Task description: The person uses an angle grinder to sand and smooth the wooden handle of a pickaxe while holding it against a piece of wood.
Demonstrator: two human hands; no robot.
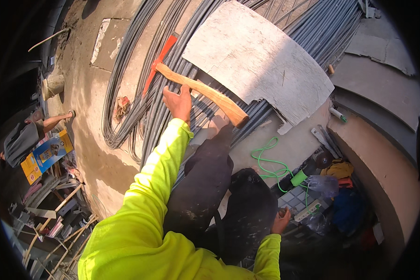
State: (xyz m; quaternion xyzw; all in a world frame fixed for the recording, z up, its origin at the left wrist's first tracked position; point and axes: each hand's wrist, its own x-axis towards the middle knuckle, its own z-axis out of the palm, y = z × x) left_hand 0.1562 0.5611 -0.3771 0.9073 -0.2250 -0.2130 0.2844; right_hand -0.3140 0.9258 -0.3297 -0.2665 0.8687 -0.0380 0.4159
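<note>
Pickaxe (204, 90) at left hand (178, 102)

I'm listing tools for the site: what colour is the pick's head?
The pick head is orange-red, seen best in the head view.

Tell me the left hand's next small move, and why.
Probably close the left hand around the pick's wooden handle: the hand is right at the handle, yet no finger shows wrapped over its top. The right hand is well away, down beside the right knee, so the left seems better placed.
</note>
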